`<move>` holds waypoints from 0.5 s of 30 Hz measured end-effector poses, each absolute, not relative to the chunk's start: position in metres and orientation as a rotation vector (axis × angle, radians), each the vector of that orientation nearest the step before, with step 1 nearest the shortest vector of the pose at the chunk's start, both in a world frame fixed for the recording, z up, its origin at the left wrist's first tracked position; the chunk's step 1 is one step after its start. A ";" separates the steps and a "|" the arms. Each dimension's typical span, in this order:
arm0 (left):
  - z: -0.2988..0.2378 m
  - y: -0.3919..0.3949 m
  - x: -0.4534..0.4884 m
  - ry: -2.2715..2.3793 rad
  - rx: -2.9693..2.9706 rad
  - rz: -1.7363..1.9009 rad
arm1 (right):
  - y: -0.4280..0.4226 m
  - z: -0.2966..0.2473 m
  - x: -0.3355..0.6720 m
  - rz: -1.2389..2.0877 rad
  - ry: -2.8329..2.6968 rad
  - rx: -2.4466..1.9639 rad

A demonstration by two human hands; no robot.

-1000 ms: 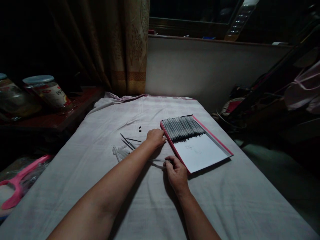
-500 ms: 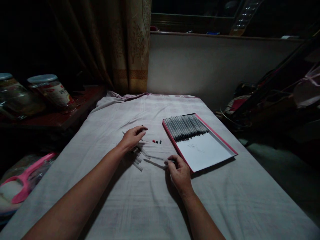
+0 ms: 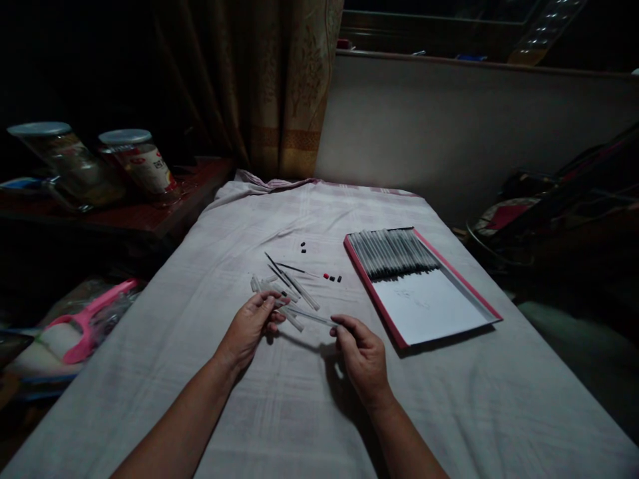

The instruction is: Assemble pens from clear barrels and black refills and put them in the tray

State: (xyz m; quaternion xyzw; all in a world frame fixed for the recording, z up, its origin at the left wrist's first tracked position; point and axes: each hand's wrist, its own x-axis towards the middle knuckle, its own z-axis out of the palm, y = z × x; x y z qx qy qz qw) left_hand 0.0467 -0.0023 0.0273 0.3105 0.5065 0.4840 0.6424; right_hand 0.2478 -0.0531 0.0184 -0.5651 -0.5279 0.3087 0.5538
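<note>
Between my two hands is a clear pen barrel [image 3: 312, 317], held a little above the cloth. My left hand [image 3: 253, 324] is closed at its left end, the fingertips pinched together. My right hand [image 3: 363, 356] pinches the other end between thumb and fingers. Just beyond my left hand lie several clear pen parts [image 3: 293, 320], partly hidden by the fingers, and thin dark ink refills [image 3: 292, 267]. A small red plug [image 3: 326, 275] and dark plugs [image 3: 339, 279] lie to the right of the refills, with two more black plugs [image 3: 303, 251] farther back.
A shallow red-edged box [image 3: 377, 309] on the right holds a row of clear pens with black ends [image 3: 394, 254] above white paper. A plaid cloth [image 3: 279, 412] covers the table. Jars [image 3: 144, 169] stand on a dark side table; a pink-handled thing [image 3: 87, 326] is at left.
My left hand has come back from beside the refills to the pen barrel's left end and closed there. My right hand keeps its hold. The camera view has turned slightly left.
</note>
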 end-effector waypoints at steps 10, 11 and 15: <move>0.024 -0.007 0.047 1.177 0.811 1.067 | -0.053 0.011 0.249 0.741 -1.279 -1.340; 0.024 -0.007 0.048 1.185 0.823 1.052 | -0.053 0.010 0.249 0.757 -1.288 -1.344; 0.026 -0.008 0.052 1.196 0.866 1.073 | -0.050 0.008 0.250 0.833 -1.455 -1.336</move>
